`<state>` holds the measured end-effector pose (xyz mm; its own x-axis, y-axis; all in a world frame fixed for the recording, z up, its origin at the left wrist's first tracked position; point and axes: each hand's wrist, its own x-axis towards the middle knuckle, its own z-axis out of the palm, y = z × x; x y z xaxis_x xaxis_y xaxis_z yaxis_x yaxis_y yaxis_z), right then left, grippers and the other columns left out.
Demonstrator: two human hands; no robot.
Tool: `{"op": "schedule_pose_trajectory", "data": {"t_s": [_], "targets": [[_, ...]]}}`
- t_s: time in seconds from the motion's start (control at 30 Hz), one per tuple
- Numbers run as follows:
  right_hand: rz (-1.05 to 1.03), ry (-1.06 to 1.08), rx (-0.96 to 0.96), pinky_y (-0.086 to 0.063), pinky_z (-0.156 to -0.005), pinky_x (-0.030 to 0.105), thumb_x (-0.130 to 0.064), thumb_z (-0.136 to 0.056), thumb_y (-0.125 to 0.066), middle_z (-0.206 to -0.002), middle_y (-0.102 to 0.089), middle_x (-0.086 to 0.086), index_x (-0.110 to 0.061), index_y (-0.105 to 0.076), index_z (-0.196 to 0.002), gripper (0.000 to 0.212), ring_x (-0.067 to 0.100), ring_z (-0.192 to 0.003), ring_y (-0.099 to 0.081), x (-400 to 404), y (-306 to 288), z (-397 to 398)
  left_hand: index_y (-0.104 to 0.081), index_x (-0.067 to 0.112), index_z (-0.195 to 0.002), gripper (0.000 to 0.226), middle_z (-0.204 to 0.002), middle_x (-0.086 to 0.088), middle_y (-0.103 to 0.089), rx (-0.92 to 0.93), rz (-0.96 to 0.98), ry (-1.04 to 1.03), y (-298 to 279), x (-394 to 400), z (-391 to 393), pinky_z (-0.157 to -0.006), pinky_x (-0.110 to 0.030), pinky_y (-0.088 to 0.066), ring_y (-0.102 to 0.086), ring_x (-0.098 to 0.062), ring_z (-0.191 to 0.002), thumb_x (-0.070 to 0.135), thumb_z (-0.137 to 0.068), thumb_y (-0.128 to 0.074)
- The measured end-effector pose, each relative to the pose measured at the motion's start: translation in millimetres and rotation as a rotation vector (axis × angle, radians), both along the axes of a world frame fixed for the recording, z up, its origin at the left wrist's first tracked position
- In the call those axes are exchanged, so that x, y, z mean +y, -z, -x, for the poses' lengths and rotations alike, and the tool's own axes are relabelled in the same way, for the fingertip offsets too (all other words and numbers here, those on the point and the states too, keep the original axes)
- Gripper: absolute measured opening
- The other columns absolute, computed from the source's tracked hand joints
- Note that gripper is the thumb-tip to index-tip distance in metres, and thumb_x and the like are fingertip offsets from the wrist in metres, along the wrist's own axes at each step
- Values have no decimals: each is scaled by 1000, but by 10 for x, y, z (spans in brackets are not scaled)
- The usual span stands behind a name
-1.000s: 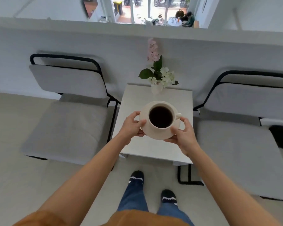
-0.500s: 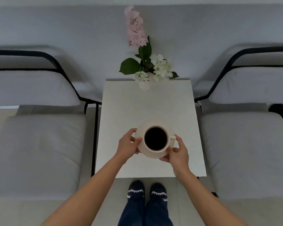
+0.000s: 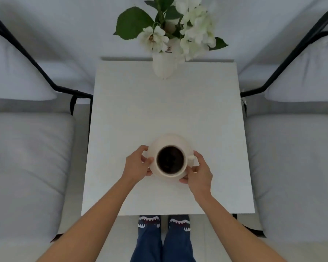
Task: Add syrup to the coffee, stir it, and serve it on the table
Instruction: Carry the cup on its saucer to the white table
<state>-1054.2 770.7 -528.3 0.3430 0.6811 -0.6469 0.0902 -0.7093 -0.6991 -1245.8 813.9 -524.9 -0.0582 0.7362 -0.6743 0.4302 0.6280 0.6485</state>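
A cream cup of black coffee point(image 3: 170, 161) stands on a cream saucer point(image 3: 170, 139), its handle pointing right. My left hand point(image 3: 137, 164) grips the saucer's left rim and my right hand point(image 3: 199, 171) grips its right rim, just below the handle. Cup and saucer are low over the near half of the small white table point(image 3: 167, 110). Whether the saucer touches the tabletop I cannot tell. No spoon or syrup is in view.
A white vase with white flowers and green leaves point(image 3: 165, 61) stands at the table's far edge. Grey cushioned chairs with black frames flank the table, one on the left point(image 3: 27, 157) and one on the right point(image 3: 295, 163). My feet point(image 3: 164, 222) are at the near edge.
I have stepped up to the table and leaned over it. Cup and saucer have come down from chest height toward the near half of the tabletop, both hands still on the saucer.
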Motion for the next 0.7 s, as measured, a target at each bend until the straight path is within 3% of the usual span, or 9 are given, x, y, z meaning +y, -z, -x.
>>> {"op": "schedule_pose_trajectory", "data": {"t_s": [0.2, 0.3, 0.43, 0.6, 0.7], "targets": [[-30, -8, -22, -56, -45, 17, -3, -92, -66, -84, -69, 25, -21, -53, -141, 53, 41, -81, -73, 44, 128, 6, -61, 11, -110, 16, -81, -12, -66, 39, 14, 31, 176, 95, 27, -56, -28, -63, -74, -30, -71, 9, -95, -62], [-33, -31, -45, -52, -44, 12, -6, -93, -66, -75, -70, 18, -20, -50, -144, 55, 35, -63, -71, 69, 101, -13, -58, 10, -103, 9, -86, -17, -68, 63, 34, 65, 162, 154, 16, -57, -32, -64, -75, -32, -69, 9, -95, -62], [-37, -60, -66, -50, -42, 11, -8, -93, -67, -67, -68, 11, -20, -48, -146, 57, 21, -50, -66, 75, 126, -31, -54, 6, -96, 8, -91, -19, -65, 83, 60, 88, 118, 208, -9, -46, -24, -59, -72, -32, -69, 6, -95, -62], [-32, -42, -56, -53, -42, 14, -6, -93, -67, -72, -69, 17, -21, -47, -148, 60, 26, -55, -67, 89, 132, -16, -44, 9, -79, 24, -82, -15, -62, 173, 83, 112, 149, 224, -13, -65, -46, -64, -75, -34, -63, 9, -96, -61], [-51, -49, -53, -53, -42, 16, -7, -94, -66, -88, -71, 23, -22, -48, -148, 59, 30, -63, -67, 74, 161, -32, -43, 11, -76, 28, -77, -14, -62, 212, 75, 132, 126, 199, -19, -68, -48, -63, -75, -33, -59, 14, -97, -61]]}}
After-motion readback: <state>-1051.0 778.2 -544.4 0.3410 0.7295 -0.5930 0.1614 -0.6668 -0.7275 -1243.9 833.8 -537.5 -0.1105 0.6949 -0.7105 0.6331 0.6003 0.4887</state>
